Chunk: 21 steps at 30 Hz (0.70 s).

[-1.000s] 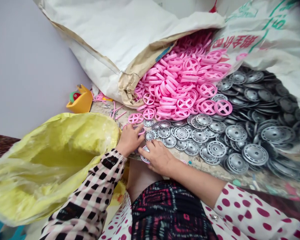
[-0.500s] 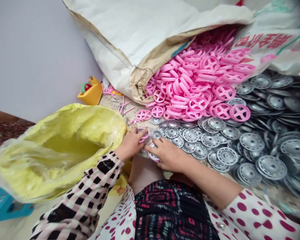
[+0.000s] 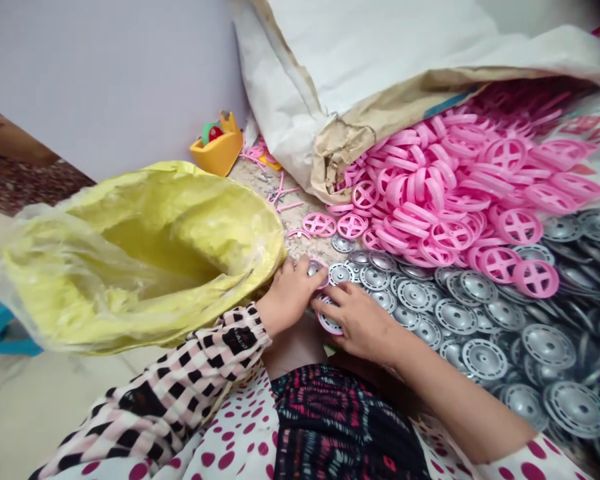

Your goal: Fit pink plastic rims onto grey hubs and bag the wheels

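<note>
My left hand (image 3: 293,290) is beside the yellow bag's rim. Its fingers curl around a small wheel (image 3: 317,269), a silver disc set in a pink rim. Close on its right, my right hand (image 3: 363,319) grips another silver-and-pink wheel (image 3: 329,316) at the near edge of the work surface. The fingers cover part of both wheels. Loose silver discs (image 3: 414,295) lie just beyond and to the right of my right hand. Behind them is a heap of pink spoked wheel rings (image 3: 420,193).
The pink rings spill from a white sack (image 3: 395,40) with a brown paper lining. A yellow plastic bag (image 3: 260,230) gapes open on the left. An orange tape dispenser (image 3: 219,152) stands by the wall, near pink scraps (image 3: 289,205). A blue plastic object (image 3: 3,327) is at far left.
The camera has turned left, so the surroundings appear farther right in the picture. Both hands remain on the wheels, with the fingers slightly shifted.
</note>
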{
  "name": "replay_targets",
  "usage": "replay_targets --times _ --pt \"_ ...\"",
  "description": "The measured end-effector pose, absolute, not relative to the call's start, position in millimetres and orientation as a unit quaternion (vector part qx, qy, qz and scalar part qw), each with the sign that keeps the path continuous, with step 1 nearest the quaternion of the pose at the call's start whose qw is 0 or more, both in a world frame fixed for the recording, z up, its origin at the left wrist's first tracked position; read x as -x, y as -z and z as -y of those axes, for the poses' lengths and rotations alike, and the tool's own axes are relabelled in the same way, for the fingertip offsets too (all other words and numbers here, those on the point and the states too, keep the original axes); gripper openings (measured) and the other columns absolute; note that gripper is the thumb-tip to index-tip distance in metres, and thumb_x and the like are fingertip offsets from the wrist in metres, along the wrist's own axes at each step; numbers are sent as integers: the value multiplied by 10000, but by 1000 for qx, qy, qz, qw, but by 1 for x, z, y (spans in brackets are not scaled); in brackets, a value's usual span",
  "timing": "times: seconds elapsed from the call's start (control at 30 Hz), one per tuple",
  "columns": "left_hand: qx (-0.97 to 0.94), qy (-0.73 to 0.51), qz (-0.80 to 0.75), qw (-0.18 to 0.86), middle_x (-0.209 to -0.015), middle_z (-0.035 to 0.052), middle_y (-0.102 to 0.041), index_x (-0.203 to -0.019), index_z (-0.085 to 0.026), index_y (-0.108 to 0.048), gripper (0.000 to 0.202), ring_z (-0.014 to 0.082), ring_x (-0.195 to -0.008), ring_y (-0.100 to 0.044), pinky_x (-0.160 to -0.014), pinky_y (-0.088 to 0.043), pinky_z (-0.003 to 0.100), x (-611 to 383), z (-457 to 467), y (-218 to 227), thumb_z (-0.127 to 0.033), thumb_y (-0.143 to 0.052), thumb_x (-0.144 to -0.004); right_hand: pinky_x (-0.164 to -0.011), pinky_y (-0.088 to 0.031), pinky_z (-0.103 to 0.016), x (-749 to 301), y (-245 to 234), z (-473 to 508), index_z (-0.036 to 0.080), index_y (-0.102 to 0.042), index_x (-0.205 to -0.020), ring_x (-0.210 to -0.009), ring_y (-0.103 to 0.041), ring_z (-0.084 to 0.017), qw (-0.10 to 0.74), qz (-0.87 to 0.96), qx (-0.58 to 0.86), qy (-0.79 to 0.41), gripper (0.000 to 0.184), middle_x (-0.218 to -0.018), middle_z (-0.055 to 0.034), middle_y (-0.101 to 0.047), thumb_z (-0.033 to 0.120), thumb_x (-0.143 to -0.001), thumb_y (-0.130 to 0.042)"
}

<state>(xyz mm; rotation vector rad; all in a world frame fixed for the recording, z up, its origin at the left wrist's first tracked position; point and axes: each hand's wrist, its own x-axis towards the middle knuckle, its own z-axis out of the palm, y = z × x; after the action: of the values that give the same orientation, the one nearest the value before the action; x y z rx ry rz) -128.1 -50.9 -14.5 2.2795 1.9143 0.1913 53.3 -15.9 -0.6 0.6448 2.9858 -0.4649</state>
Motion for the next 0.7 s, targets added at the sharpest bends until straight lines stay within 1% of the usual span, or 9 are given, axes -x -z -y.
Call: replay_targets --times 0.1,0.23,0.33,0.4,0.5,0.57,0.63,0.7 --pt "-764 -103 -632 77 -1330 163 -400 -1339 -298 -483 442 331 -1100 -442 -900 -418 506 131 55 21 -226 -446 -904 -907 -397 -446 -53 -2 13 262 -519 -1324 -1028 -441 -261 40 -967 -197 155 541 -1238 -107 -525 290 -796 -630" --pt "-769 -111 -627 56 -1320 160 -408 -1348 -283 -481 430 316 -1109 -443 -934 -412 496 137 57 30 -256 -423 -923 -885 -412 -432 -48 -3 11 275 -513 -1342 -991 -466 -249 61 -966 -200 154 534 -1243 -102 -538 300 -818 -612" --pt "-770 -142 -620 49 -1312 151 -420 -1341 -282 -488 429 313 -1138 -435 -971 -389 511 140 57 35 -246 -437 -917 -868 -430 -428 -47 2 14 274 -508 -1347 -957 -473 -242 58 -967 -207 138 540 -1291 -105 -515 296 -818 -613" --pt "-767 -174 -614 62 -1309 141 -424 -1321 -279 -508 420 308 -1154 -432 -991 -377 518 141 58 36 -237 -458 -906 -871 -438 -434 -50 6 17 256 -503 -1353 -973 -471 -253 50 -968 -207 129 556 -1305 -116 -506 293 -811 -620" --pt "-766 -222 -594 108 -1299 147 -421 -1315 -252 -522 437 309 -1172 -434 -1002 -384 511 140 65 29 -217 -497 -880 -884 -444 -448 -58 5 20 230 -517 -1337 -1013 -466 -276 27 -970 -208 119 549 -1299 -129 -510 273 -801 -628" --pt "-760 -265 -575 147 -1303 148 -413 -1343 -239 -498 474 295 -1198 -431 -1023 -387 481 141 74 15 -214 -515 -870 -897 -446 -453 -63 0 20 218 -545 -1295 -1036 -471 -284 2 -968 -218 124 489 -1283 -135 -521 262 -813 -618" --pt "-742 -312 -565 180 -1310 129 -418 -1368 -243 -469 502 260 -1216 -435 -1055 -381 436 146 83 -4 -218 -524 -870 -908 -450 -454 -62 -9 18 214 -552 -1261 -1069 -484 -282 -42 -961 -232 144 436 -1275 -137 -523 268 -831 -600" --pt "-716 -342 -579 189 -1318 103 -433 -1369 -255 -464 513 231 -1222 -442 -1075 -373 410 157 91 -25 -196 -527 -863 -917 -454 -458 -53 -20 13 227 -526 -1273 -1105 -499 -280 -91 -953 -236 167 450 -1276 -131 -518 267 -831 -595"
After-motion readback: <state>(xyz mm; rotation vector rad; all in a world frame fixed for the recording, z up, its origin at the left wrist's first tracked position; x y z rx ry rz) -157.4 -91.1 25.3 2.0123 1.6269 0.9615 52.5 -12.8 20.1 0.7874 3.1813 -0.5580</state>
